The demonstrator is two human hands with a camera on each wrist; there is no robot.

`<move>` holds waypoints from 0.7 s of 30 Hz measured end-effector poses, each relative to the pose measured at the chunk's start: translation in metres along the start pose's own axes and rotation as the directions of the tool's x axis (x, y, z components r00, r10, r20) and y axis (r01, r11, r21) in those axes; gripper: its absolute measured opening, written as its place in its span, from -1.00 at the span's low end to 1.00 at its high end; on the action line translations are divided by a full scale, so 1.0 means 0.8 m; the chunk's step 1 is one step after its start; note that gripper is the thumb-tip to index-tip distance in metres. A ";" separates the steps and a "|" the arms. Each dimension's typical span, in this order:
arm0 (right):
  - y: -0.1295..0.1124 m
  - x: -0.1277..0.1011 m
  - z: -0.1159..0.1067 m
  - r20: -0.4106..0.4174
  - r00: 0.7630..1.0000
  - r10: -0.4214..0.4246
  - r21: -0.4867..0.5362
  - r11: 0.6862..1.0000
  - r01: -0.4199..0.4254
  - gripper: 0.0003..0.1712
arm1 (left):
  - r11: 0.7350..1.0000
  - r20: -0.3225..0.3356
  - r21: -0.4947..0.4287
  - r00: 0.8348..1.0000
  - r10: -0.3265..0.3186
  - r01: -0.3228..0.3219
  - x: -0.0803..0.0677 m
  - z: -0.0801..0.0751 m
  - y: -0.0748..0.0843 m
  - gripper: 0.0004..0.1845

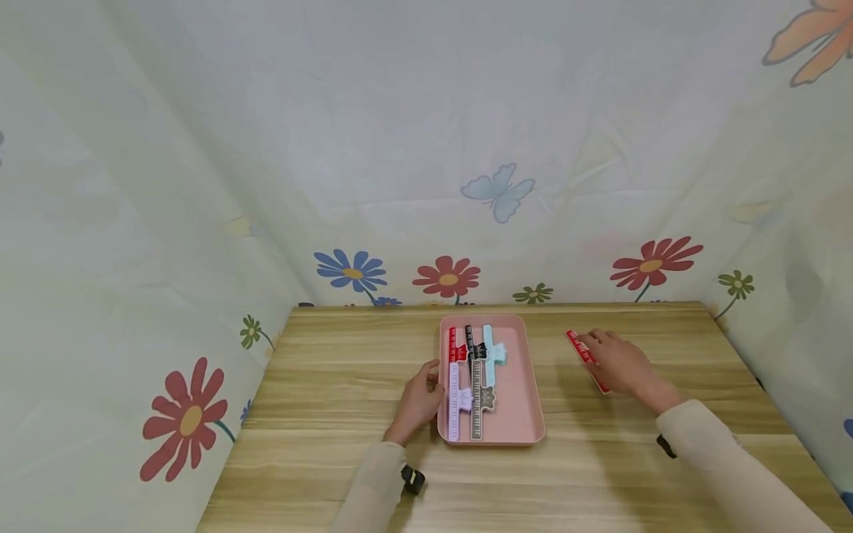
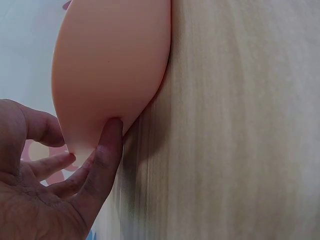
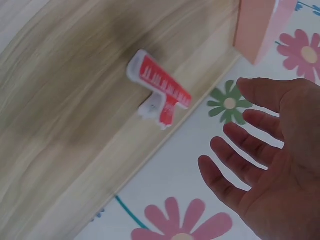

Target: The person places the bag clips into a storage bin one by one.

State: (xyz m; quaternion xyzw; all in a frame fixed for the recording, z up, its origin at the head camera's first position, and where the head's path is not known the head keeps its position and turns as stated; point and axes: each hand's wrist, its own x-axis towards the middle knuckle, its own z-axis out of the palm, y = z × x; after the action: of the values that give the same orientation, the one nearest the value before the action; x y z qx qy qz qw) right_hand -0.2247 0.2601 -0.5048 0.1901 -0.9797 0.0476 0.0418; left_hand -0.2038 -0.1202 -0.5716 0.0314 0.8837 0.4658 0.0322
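Head view: pink tray [image 1: 526, 385] mid surface [image 1: 333, 385], holding clips in a row: red [image 1: 453, 344], black [image 1: 472, 346], blue [image 1: 492, 354], lilac [image 1: 456, 403], brown [image 1: 478, 403]. Left hand [image 1: 421, 398] at the tray's left edge, fingers relaxed and apart; left wrist view shows one fingertip [image 2: 112, 131] touching the tray wall [image 2: 110, 60], nothing gripped. Right hand [image 1: 616, 361] right of tray, fingers straight and spread, over a red clip [image 1: 581, 348] lying on the surface. Right wrist view: that clip [image 3: 159, 87] apart from the hand [image 3: 270, 165], not held.

Bare tabletop [image 1: 333, 370] around pink tray [image 1: 526, 414]
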 end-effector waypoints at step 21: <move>0.049 0.004 0.035 0.086 0.996 -0.016 0.022 1.000 0.014 -0.41 | 1.000 0.002 -0.005 1.000 -0.003 0.003 0.000 0.000 0.001 -0.45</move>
State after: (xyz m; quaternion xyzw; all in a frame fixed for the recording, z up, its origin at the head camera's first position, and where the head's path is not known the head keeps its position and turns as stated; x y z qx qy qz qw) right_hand -0.2443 0.2917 -0.5352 0.1995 -0.9786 0.0494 -0.0020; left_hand -0.2039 -0.1197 -0.5713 0.0305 0.8826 0.4679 0.0337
